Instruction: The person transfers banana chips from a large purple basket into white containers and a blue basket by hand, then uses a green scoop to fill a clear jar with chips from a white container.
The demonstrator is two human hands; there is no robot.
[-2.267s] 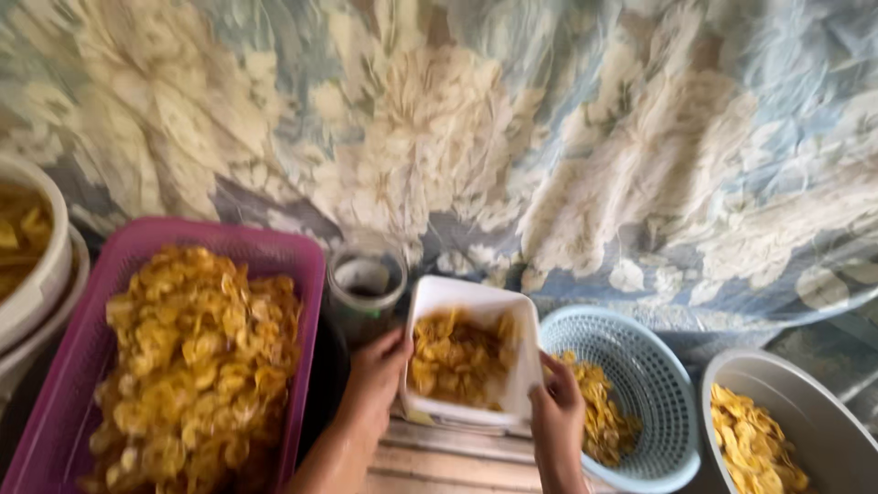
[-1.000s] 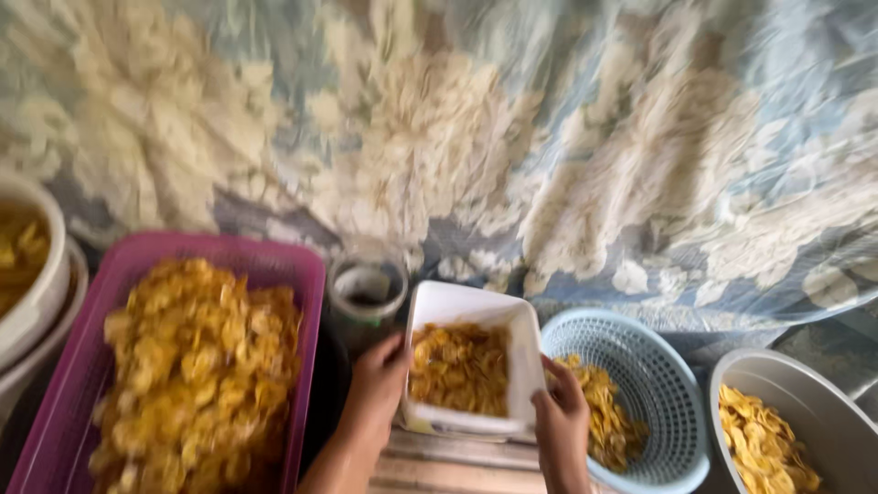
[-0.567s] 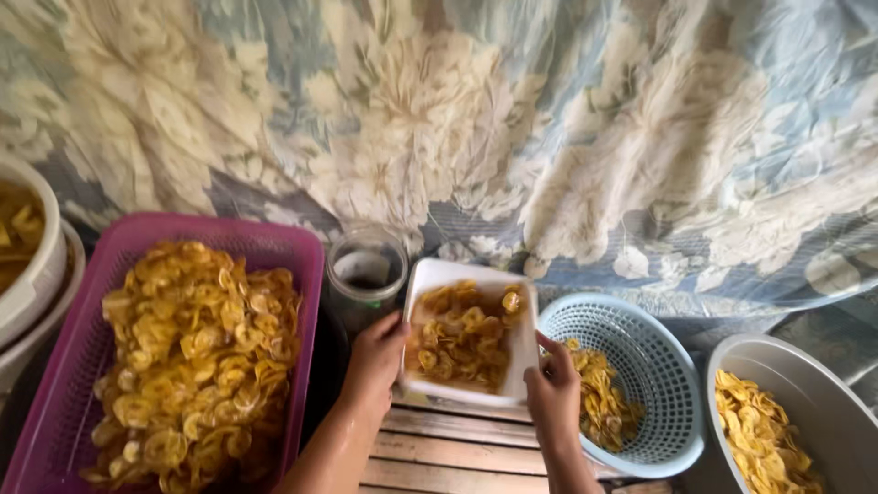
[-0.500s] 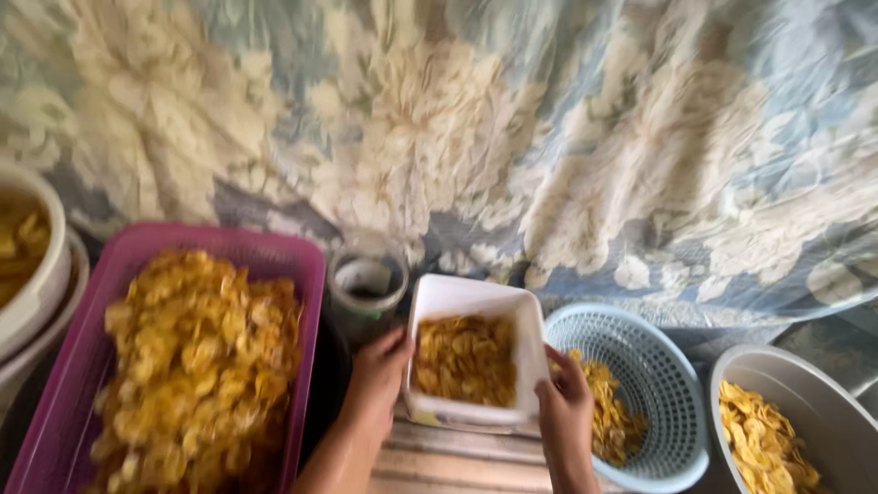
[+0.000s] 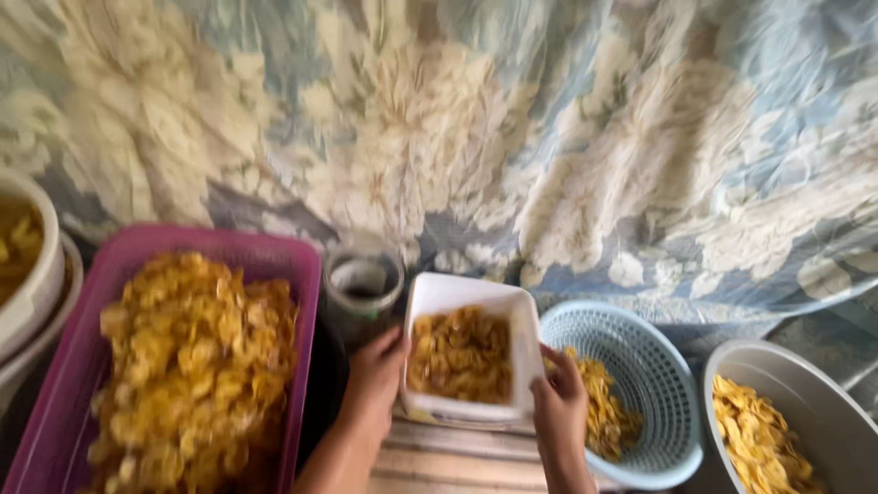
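Both hands, left hand [image 5: 373,380] and right hand [image 5: 560,402], clasp opposite sides of a white tub [image 5: 468,359] of yellow chips [image 5: 460,355], keeping it level.

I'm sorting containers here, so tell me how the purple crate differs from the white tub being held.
The purple crate is large and rests on the surface, untouched; the white tub is much smaller and gripped by the left hand and right hand. The crate's yellow chips are heaped high; the tub's chips sit below its rim. Both are rectangular and hold fried chips.
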